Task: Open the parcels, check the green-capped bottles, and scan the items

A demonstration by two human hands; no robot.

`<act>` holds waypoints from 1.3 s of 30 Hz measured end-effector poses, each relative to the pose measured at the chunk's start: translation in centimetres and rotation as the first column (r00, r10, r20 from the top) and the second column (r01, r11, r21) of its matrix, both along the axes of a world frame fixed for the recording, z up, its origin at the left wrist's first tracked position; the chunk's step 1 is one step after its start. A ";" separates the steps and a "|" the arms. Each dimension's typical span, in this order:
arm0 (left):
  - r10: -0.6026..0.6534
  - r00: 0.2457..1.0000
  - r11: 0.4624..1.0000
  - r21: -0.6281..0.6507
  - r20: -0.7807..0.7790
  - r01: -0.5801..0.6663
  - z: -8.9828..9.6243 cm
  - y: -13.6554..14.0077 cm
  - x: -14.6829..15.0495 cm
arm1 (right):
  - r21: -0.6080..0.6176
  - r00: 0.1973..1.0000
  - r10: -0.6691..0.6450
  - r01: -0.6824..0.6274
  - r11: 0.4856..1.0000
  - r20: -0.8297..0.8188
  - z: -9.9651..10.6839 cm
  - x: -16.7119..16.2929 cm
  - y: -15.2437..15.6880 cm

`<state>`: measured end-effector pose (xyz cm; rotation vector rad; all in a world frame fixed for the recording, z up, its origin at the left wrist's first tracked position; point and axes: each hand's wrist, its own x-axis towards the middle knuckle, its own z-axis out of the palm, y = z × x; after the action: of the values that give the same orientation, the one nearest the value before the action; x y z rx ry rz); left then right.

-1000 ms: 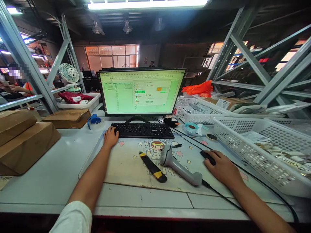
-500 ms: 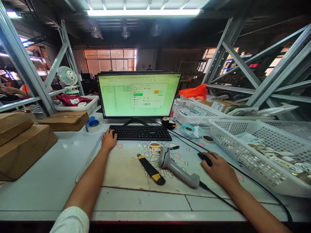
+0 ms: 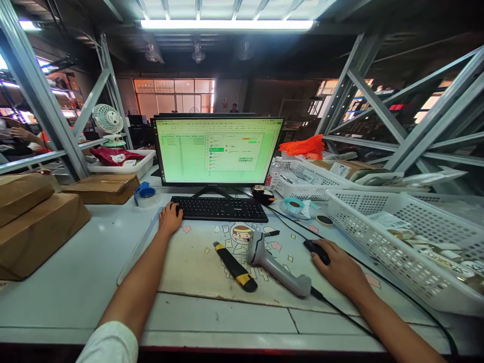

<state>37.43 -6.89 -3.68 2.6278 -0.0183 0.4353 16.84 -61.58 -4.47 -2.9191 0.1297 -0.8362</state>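
My left hand (image 3: 170,219) rests on the left end of a black keyboard (image 3: 221,208), fingers stretched over the keys and gripping nothing. Under the curved fingers of my right hand (image 3: 336,263) is a black computer mouse (image 3: 316,251), partly covered by the hand. Between my forearms, a grey barcode scanner (image 3: 280,269) lies on its side on a printed desk mat (image 3: 189,269). Left of it is a black and yellow utility knife (image 3: 235,266). Behind the keyboard stands a lit monitor (image 3: 185,161) with a chat window over a spreadsheet.
White perforated baskets (image 3: 381,247) with small packed items line the right side. Cardboard boxes (image 3: 41,232) and a tape roll (image 3: 146,196) sit at the left. A blue label roll (image 3: 294,204) lies right of the keyboard. The scanner's cable (image 3: 348,312) crosses the front edge.
My right hand has shifted slightly left with the mouse. The chat window's content has changed. My left hand stays on the keyboard, and the view has tilted up a little.
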 end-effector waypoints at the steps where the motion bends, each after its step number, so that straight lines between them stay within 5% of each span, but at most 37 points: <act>1: 0.002 1.000 1.000 0.000 0.002 -0.002 0.0 0.0 0.0 | 0.009 1.000 0.011 -0.011 1.000 -0.013 -0.1 0.1 -0.1; 39: 0.010 1.000 0.999 -0.046 0.023 -0.009 0.0 -0.1 -0.4 | 0.090 0.987 0.159 -0.157 0.983 -0.011 -0.1 0.8 -1.1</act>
<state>37.03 -6.96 -3.72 2.5783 -0.0032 0.4637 17.61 -62.65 -4.61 -2.8095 -0.0615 -0.7584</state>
